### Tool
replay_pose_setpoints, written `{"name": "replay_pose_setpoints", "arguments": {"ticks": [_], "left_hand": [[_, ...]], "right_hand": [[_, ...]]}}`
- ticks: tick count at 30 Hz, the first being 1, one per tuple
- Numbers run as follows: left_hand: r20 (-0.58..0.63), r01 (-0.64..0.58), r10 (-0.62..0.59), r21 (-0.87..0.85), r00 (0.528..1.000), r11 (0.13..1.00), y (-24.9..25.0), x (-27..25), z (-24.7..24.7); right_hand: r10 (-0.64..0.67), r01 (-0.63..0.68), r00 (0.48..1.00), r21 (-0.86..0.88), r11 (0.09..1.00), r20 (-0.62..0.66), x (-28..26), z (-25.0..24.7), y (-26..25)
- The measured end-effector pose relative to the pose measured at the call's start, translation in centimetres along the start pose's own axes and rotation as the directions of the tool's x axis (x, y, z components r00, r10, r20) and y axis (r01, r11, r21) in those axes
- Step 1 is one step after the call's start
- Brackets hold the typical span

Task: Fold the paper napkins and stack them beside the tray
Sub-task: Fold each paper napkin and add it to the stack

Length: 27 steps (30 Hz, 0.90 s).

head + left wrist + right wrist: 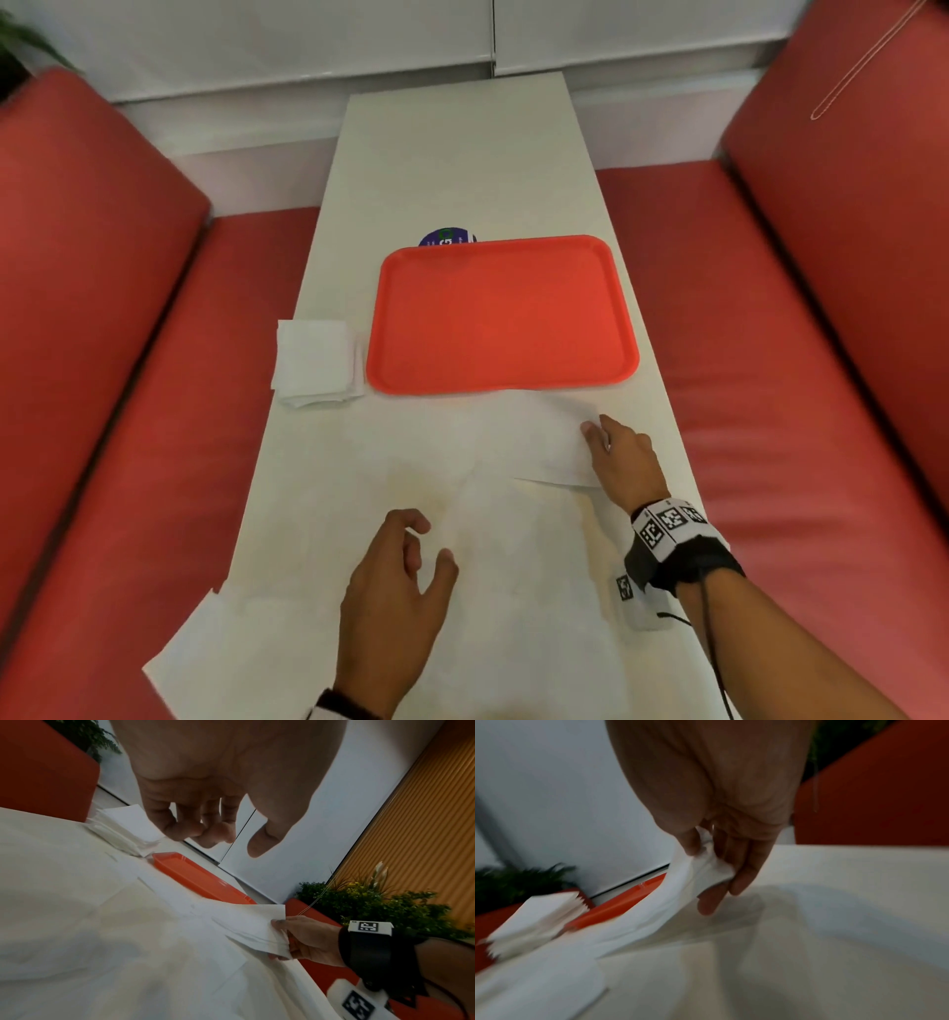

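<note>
A red tray (500, 313) lay on the long white table (452, 154), and a stack of folded napkins (316, 362) sat just beside it at its nine o'clock, with a blue round sticker (447, 238) peeking out from under the tray's rim at twelve o'clock. At the tray's five o'clock the right hand (624, 460), wearing a black wrist strap with printed markers (672, 539), pinched the edge of an unfolded napkin (544, 442) spread on the table. The left hand (395, 596) hovered at six o'clock with loosely curled fingers and held nothing, while red bench seats (102, 411) flanked the table on both sides.
</note>
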<state>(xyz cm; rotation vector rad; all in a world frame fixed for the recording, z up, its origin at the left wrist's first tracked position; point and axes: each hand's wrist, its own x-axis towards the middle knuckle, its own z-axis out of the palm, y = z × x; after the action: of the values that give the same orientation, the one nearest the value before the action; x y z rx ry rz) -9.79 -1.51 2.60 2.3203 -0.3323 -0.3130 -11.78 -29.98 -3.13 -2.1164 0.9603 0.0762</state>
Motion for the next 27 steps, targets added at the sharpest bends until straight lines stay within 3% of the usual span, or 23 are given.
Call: {"name": "replay_pose_setpoints", "arguments": {"ticks": [3, 7, 9, 12, 14, 17, 19, 21, 23, 24, 25, 27], "left_hand": [[-0.011, -0.020, 0.020, 0.007, 1.000, 1.000, 0.4, -0.5, 0.5], [-0.022, -0.020, 0.021, 0.053, 1.000, 0.998, 0.9, -1.3, 1.1], [-0.027, -0.009, 0.011, 0.081, 1.000, 0.997, 1.2, -1.5, 1.1], [-0.017, -0.024, 0.026, 0.122, 1.000, 0.992, 1.8, -1.6, 1.3], [0.013, -0.043, 0.042, 0.120, 0.999, 0.992, 2.2, -1.7, 1.7], [0.123, -0.051, 0.049, 0.012, 0.991, 0.999, 3.4, -1.5, 3.0], [0.233, 0.068, -0.029, -0.161, 0.972, 0.985, 4.9, -0.8, 4.2], [0.364, 0.275, -0.127, -0.389, 0.923, 0.879, 6.9, 0.3, 4.8], [0.459, 0.438, -0.153, -0.615, 0.875, 0.656, 8.7, 1.4, 5.2], [0.461, 0.453, -0.139, -0.695, 0.877, 0.558, 9.4, 2.0, 5.1], [0.425, 0.426, -0.126, -0.745, 0.896, 0.514, 9.9, 2.6, 5.0], [0.324, 0.314, -0.086, -0.764, 0.942, 0.563, 10.4, 3.8, 4.4]], "right_hand": [[-0.005, 0.007, 1.000, -0.181, 0.983, 0.013, -0.7, -0.9, 0.6], [-0.070, 0.048, 0.997, -0.504, 0.862, -0.024, -1.3, -2.2, 2.1], [-0.149, 0.078, 0.984, -0.514, 0.854, -0.098, -1.5, -2.8, 2.7], [-0.285, 0.213, 0.937, -0.317, 0.924, -0.201, -2.0, -3.6, 2.8], [-0.260, 0.270, 0.946, 0.026, 0.963, -0.195, -3.0, -4.3, 2.1], [-0.168, 0.198, 0.980, 0.458, 0.867, -0.105, -5.3, -5.6, 0.3], [-0.176, 0.174, 0.983, 0.613, 0.771, -0.056, -7.2, -6.0, -0.7], [-0.207, 0.141, 0.978, 0.721, 0.678, 0.003, -9.1, -6.0, -1.3], [-0.231, 0.084, 0.970, 0.795, 0.601, 0.071, -10.8, -5.8, -1.5], [-0.237, 0.054, 0.966, 0.812, 0.581, 0.106, -11.6, -5.8, -1.5], [-0.244, 0.036, 0.960, 0.811, 0.584, 0.134, -12.1, -5.8, -1.3], [-0.252, 0.021, 0.953, 0.789, 0.614, 0.170, -12.6, -6.0, -0.7]]}}
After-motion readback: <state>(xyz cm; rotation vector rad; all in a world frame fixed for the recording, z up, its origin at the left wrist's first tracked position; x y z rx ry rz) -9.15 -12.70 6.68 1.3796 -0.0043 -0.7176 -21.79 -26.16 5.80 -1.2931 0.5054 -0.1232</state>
